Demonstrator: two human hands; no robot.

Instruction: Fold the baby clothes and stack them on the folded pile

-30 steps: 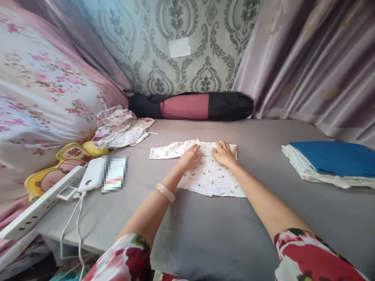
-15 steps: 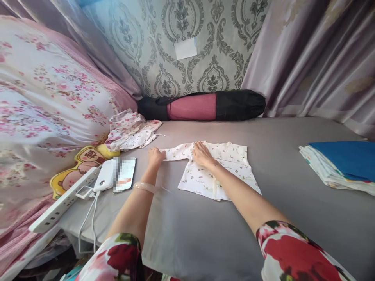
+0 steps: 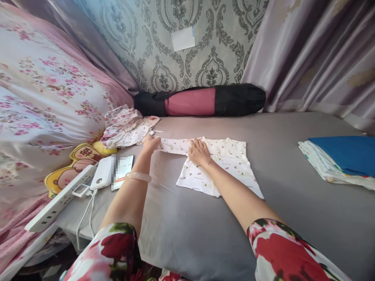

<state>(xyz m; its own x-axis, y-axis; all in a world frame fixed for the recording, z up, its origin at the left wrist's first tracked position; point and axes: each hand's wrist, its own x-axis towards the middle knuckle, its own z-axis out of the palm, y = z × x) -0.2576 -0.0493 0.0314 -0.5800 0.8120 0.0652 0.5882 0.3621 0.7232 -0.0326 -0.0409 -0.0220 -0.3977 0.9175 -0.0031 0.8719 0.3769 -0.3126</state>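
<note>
A small white baby shirt (image 3: 231, 171) with a scattered print lies on the grey bed surface in front of me. Its left sleeve is stretched out to the side, and my left hand (image 3: 151, 144) pinches the cuff end, which looks slightly lifted. My right hand (image 3: 199, 152) rests flat with fingers spread on the shirt near the shoulder, where the sleeve joins the body. The shirt's other sleeve seems to lie folded across the upper body. Part of the shirt is hidden under my right forearm.
Left are a phone (image 3: 122, 171), a white power bank (image 3: 101, 171), a power strip (image 3: 58, 201) and a yellow cartoon cushion (image 3: 63, 175). Crumpled printed clothes (image 3: 125, 128) lie behind them. A black and pink rolled bag (image 3: 190, 102) lines the wall; folded cloths (image 3: 342, 156) lie right.
My left hand has drawn the sleeve a little further left and up, pulling it straighter. My right hand stays on the shoulder, fingers now more spread. The view has shifted slightly.
</note>
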